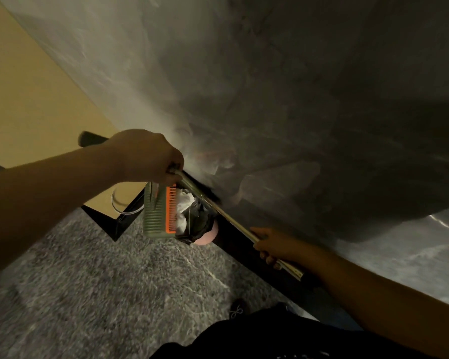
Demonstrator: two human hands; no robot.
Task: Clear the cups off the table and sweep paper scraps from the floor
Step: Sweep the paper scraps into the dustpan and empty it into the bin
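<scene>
Grey speckled stone floor (94, 281), a lined pink bin (205, 238) of crumpled paper (186, 200) on it.

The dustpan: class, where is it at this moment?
In the head view the dustpan hangs left of centre, gripped by the left hand, tipped over a pink bin lined with a black bag, against the dark skirting below the grey wall.

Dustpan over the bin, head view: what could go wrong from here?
1. The left hand tips the dustpan by its handle top only; the pan hangs partly outside the bin, so scraps may fall on the floor.
2. The bin already looks full of white paper; more could spill over.
3. The right hand holds a long metal handle across the bin and may knock it.
</scene>
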